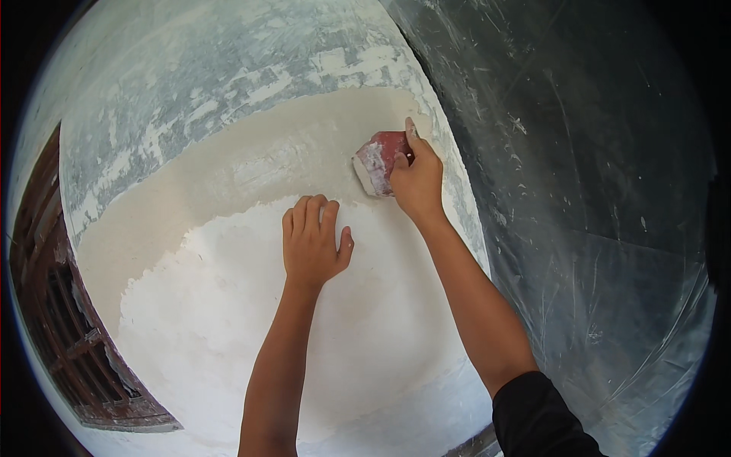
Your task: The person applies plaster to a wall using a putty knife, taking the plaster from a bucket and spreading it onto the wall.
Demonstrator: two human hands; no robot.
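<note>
My right hand (pixel 415 171) grips a red, flat hand tool (pixel 373 156) smeared with white plaster, pressed to the upper right of a band of beige, damp-looking coating (pixel 251 164) on the wall. My left hand (pixel 311 232) rests on the wall lower and to the left of the tool, fingers apart and slightly bent, holding nothing. Beneath both hands spreads a white coated area (pixel 205 320) with a ragged upper border. Above the beige band, the wall is grey with patchy white marks (pixel 190 68).
A dark brown wooden window frame with bars (pixel 80 320) stands at the left of the wall. To the right, a large dark grey sheet (pixel 586 190), creased and spotted with white, borders the wall along its edge. A dark strip (pixel 476 442) shows at the bottom near my right sleeve.
</note>
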